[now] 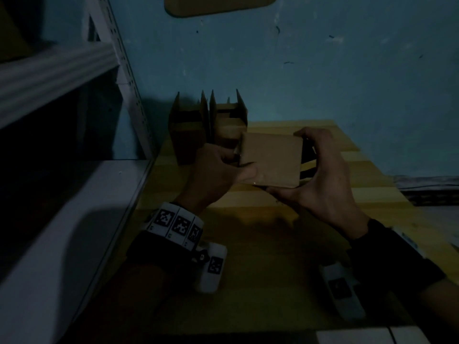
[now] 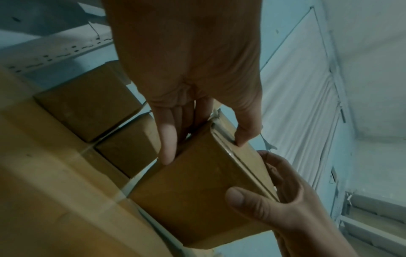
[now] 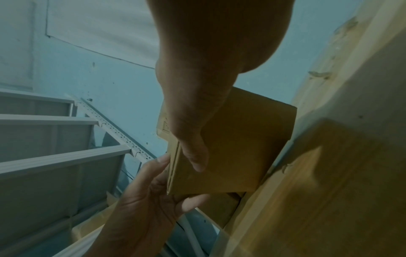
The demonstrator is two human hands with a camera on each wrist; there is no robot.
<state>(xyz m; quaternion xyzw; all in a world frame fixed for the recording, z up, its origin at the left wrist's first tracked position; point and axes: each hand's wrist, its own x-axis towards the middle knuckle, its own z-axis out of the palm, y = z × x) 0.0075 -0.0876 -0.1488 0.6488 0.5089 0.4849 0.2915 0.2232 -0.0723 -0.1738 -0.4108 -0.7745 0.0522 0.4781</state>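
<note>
The cardboard box (image 1: 270,160) is held up over the worktop (image 1: 273,244), with the left hand (image 1: 213,170) pinching its seamed edge and the right hand (image 1: 325,180) curled round the opposite side. Its broad face tilts up towards the person. The box is nearly square, and its slightly longer side runs from hand to hand.

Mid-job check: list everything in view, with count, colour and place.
table: one, yellowish wood, centre of view.
small box: one, brown cardboard, held over the table.
open boxes: two, brown, flaps up, side by side at the table's far left.
shelf rack: one, white metal, left of the table.
wall: one, blue, behind the table.
wrist cameras: two, white, below the wrists.
left hand: one, grips the small box's left edge.
right hand: one, grips its right side.
</note>
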